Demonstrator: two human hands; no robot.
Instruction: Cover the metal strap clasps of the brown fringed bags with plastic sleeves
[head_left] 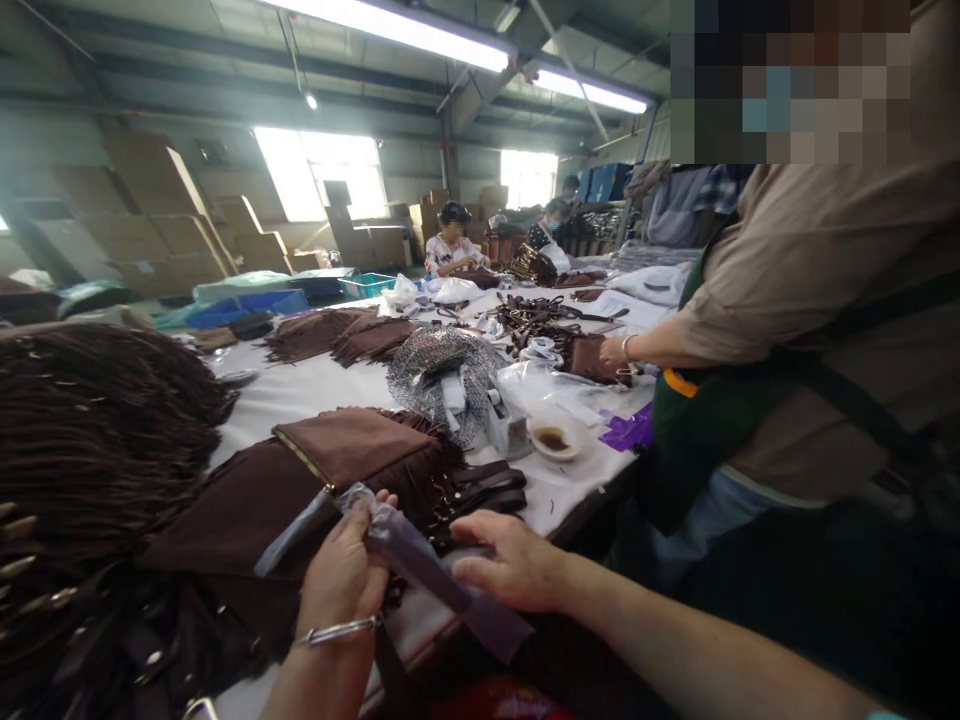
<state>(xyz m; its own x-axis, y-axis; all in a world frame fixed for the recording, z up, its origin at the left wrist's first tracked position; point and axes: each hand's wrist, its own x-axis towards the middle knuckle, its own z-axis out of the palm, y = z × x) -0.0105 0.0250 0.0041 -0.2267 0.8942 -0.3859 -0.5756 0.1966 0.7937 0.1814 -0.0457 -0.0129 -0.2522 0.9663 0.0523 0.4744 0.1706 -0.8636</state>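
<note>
My left hand [343, 568], with a bracelet on the wrist, pinches a long strip of translucent plastic wrap [424, 565] near its upper part. The strip slants down to the right, and another end hangs to the left of the hand. Just right of the strip is my right hand [517, 560], its thumb and fingers apart; some fingers are hidden. A brown fringed bag [367, 440] with a gold zipper lies just beyond my left hand, its zipper end close to the plastic. Dark straps [487, 488] lie to its right.
Piled fringed brown bags [97, 420] fill the left. Ahead stand crumpled plastic packaging [420, 365], a grey metal box [508, 425] and a dish of brown liquid [555, 438]. A co-worker [810, 290] stands at right, one hand on a brown piece; others sit farther back.
</note>
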